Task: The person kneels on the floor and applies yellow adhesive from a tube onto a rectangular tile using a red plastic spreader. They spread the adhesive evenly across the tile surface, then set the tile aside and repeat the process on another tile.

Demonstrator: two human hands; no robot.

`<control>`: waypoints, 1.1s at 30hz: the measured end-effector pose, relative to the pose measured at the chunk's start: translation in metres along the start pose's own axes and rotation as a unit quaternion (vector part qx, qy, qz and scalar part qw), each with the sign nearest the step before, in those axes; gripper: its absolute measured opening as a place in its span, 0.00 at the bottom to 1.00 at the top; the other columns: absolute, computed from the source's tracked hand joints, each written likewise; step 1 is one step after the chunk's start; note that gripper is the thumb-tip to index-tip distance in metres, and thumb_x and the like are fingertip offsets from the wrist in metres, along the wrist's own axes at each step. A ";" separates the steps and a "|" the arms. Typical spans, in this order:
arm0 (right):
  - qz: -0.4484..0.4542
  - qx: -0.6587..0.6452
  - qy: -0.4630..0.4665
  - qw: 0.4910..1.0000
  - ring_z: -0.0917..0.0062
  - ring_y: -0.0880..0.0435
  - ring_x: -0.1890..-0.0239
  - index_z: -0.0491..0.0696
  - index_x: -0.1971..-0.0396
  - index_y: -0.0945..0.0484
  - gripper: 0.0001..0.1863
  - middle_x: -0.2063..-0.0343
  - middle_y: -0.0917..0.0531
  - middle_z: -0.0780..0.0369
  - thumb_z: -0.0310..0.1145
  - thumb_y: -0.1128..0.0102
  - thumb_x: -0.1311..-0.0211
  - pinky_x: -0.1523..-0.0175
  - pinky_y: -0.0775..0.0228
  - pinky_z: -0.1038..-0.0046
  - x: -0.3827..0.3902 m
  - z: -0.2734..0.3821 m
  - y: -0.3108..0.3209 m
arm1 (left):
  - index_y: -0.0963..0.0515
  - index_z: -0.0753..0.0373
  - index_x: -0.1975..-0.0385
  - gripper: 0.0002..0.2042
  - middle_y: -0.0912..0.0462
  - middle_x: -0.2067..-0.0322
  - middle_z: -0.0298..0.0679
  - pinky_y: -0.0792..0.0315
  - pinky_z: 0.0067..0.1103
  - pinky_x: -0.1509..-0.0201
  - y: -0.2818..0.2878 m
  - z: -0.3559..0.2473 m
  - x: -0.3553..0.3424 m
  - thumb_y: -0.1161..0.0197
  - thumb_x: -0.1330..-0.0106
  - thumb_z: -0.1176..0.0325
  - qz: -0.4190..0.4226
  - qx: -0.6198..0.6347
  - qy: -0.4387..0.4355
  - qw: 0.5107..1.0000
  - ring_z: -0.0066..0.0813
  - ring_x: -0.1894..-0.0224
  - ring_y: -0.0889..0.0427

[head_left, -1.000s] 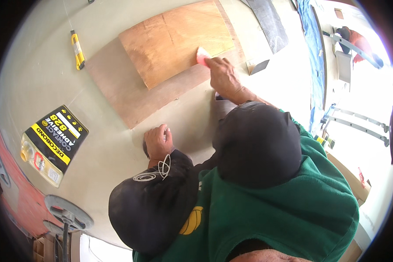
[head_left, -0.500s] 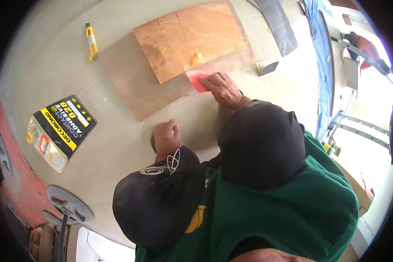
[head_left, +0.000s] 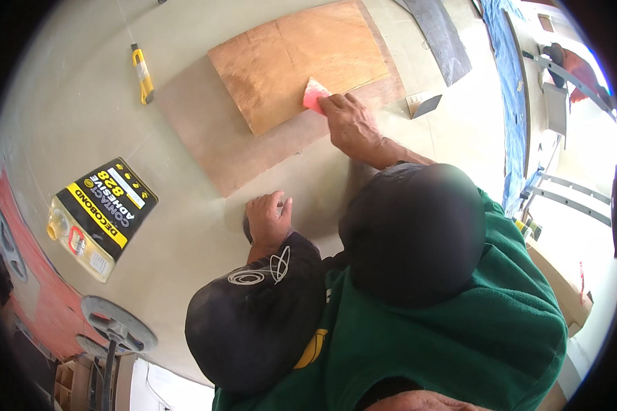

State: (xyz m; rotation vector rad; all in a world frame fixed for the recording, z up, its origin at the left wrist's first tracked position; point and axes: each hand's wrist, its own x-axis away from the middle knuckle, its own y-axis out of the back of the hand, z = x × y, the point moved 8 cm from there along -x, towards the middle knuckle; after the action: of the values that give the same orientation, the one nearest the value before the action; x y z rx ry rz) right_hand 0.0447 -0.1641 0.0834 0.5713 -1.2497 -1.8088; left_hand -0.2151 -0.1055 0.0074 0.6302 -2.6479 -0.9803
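One wooden sheet (head_left: 301, 61) lies on a pale floor (head_left: 68, 103).

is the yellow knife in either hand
No, the yellow knife lies alone on the table; the right hand holds a pink scraper and the left hand rests flat.

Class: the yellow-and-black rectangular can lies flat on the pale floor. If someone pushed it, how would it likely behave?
The yellow-and-black rectangular can would probably slide, not roll, since it rests on a broad flat face. It looks like rigid metal, so it would likely keep its shape. Its bulk suggests some weight, though how full it is cannot be seen.
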 end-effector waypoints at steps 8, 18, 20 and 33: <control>-0.003 -0.099 0.118 0.988 0.59 0.20 0.49 0.45 0.48 0.20 0.21 0.53 0.17 0.54 0.19 0.46 0.42 0.40 0.28 0.61 0.000 0.034 0.011 | 0.17 0.65 0.59 0.10 0.17 0.70 0.40 0.23 0.30 0.61 0.053 0.021 -0.028 0.28 0.36 0.70 -0.089 0.135 0.059 0.985 0.35 0.68 0.18; -0.278 0.045 -0.054 0.958 0.59 0.20 0.51 0.51 0.40 0.20 0.27 0.54 0.19 0.58 0.18 0.40 0.40 0.45 0.26 0.59 0.039 -0.105 0.053 | 0.16 0.65 0.56 0.11 0.14 0.68 0.40 0.22 0.28 0.56 0.063 0.033 -0.051 0.29 0.34 0.68 -0.106 0.143 0.145 0.973 0.30 0.65 0.16; -0.161 0.087 0.034 0.983 0.61 0.19 0.52 0.49 0.41 0.19 0.27 0.55 0.19 0.57 0.17 0.40 0.42 0.46 0.25 0.60 0.046 -0.094 0.002 | 0.16 0.64 0.59 0.10 0.16 0.71 0.40 0.22 0.30 0.58 0.028 0.021 -0.025 0.27 0.36 0.67 -0.057 0.103 0.063 0.991 0.35 0.67 0.15; -0.189 0.033 -0.131 0.973 0.57 0.18 0.51 0.48 0.50 0.16 0.18 0.54 0.14 0.56 0.20 0.45 0.38 0.45 0.27 0.57 0.027 -0.118 0.049 | 0.20 0.62 0.59 0.10 0.18 0.74 0.38 0.24 0.34 0.66 -0.011 -0.004 -0.003 0.30 0.36 0.67 0.007 0.027 -0.014 1.000 0.40 0.70 0.17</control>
State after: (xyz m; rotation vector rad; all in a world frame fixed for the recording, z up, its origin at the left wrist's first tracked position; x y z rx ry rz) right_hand 0.1372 -0.2567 0.0833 0.6589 -1.4563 -2.2219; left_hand -0.2074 -0.1141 0.0028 0.6144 -2.7079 -0.9226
